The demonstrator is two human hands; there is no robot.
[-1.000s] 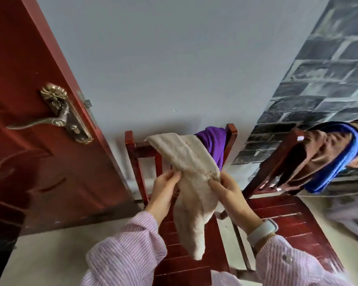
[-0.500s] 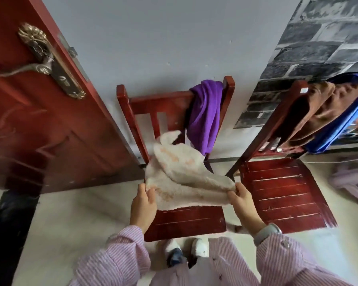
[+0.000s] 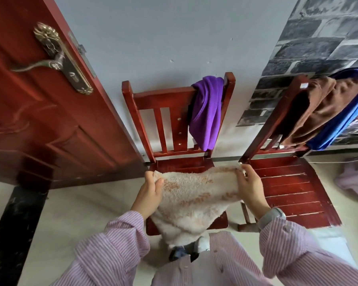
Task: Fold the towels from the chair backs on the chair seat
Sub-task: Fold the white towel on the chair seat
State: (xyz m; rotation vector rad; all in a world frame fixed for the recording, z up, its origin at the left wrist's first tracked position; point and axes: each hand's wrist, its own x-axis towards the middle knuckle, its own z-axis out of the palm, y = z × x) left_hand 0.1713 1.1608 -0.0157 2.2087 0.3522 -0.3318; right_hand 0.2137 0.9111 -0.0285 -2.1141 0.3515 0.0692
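The red door (image 3: pixel 39 112) and grey wall frame two wooden chairs; the nearer chair (image 3: pixel 178 100) keeps a purple towel (image 3: pixel 206 112) on its back, the second chair (image 3: pixel 287 182) a brown towel (image 3: pixel 318 108) and a blue towel (image 3: pixel 339 120). The cream towel (image 3: pixel 194 201) is stretched over the nearer seat, its lower end hanging off the front. The left hand (image 3: pixel 150 195) and right hand (image 3: pixel 249 186) each pinch a top corner. Spreading looks under way; next it needs laying flat before a first fold. Half a second ago it was still bunched and higher.
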